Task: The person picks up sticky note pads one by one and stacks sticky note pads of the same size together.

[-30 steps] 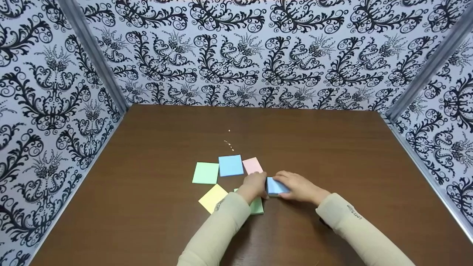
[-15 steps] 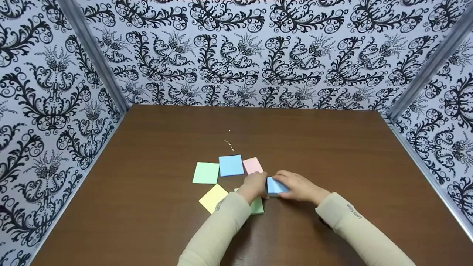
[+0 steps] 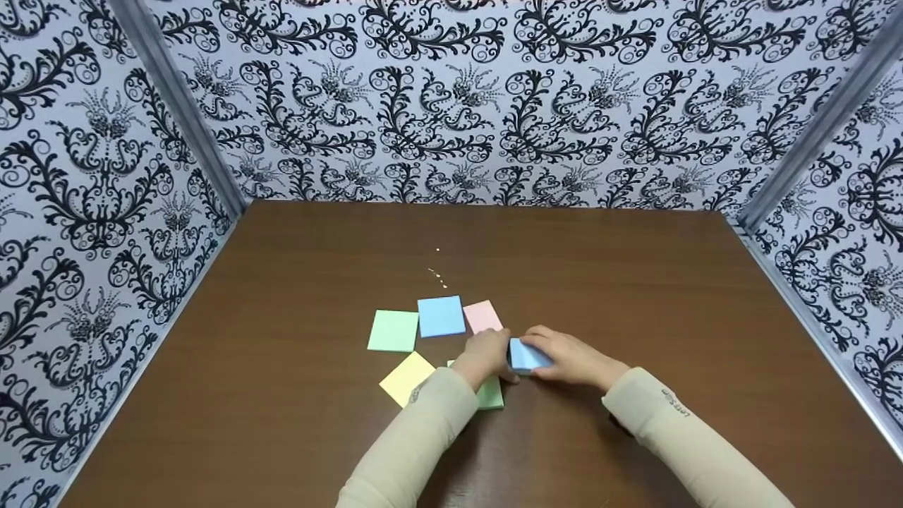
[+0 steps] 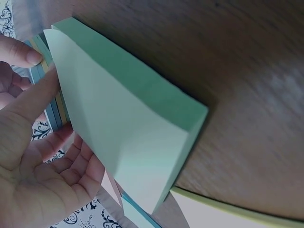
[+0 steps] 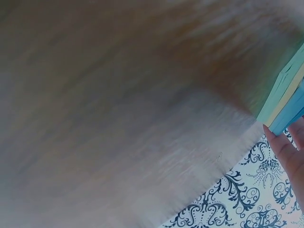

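A small stack of sticky note pads, blue on top, stands between my two hands. In the left wrist view its side shows blue, yellow and green layers. My left hand grips the stack at its left side, thumb and fingers at its edges. My right hand grips it from the right, fingers at the far edge and thumb at the near one. In the right wrist view a fingertip touches the stack's corner. A thick green sticky note pad lies below my left wrist, partly hidden in the head view.
Around my left hand lie a pink pad, a blue pad, a light green pad and a yellow pad on the brown table. White specks mark the table farther back. Patterned walls enclose the back and sides.
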Action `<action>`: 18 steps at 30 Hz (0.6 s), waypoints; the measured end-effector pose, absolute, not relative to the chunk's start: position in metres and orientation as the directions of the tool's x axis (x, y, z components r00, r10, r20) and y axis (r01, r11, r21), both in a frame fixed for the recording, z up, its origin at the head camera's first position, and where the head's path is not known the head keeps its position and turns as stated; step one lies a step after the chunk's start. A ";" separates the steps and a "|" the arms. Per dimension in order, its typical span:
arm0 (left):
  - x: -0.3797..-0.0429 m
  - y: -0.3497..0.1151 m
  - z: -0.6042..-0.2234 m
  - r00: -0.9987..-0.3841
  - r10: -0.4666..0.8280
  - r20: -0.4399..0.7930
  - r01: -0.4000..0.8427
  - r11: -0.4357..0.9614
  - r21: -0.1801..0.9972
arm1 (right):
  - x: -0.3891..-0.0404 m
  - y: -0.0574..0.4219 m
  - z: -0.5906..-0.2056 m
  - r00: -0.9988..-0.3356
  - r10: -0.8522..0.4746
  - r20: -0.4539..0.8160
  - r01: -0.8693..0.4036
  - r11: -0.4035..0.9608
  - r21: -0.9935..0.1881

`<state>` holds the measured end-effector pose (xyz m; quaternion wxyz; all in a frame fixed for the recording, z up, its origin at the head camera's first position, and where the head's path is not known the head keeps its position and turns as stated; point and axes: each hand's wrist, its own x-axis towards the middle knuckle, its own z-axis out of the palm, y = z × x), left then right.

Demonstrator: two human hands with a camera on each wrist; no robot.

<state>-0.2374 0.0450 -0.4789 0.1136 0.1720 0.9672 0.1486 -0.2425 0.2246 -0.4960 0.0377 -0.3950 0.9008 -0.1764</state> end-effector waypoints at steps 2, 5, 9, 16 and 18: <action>-0.237 0.045 -0.479 -0.915 0.365 -0.169 0.295 0.895 0.335 | -0.242 0.225 -0.496 -0.691 -0.720 0.063 -0.691 0.632 -0.352; -0.237 0.045 -0.480 -0.918 0.359 -0.170 0.288 0.895 0.341 | -0.241 0.224 -0.495 -0.697 -0.715 0.055 -0.682 0.636 -0.362; -0.238 0.047 -0.480 -0.918 0.347 -0.193 0.272 0.904 0.330 | -0.239 0.223 -0.492 -0.701 -0.712 0.042 -0.670 0.638 -0.379; -0.237 0.048 -0.478 -0.920 0.337 -0.200 0.262 0.909 0.323 | -0.238 0.223 -0.489 -0.691 -0.721 0.041 -0.677 0.627 -0.385; -0.237 0.049 -0.478 -0.920 0.338 -0.201 0.263 0.909 0.324 | -0.239 0.223 -0.488 -0.684 -0.728 0.048 -0.685 0.618 -0.386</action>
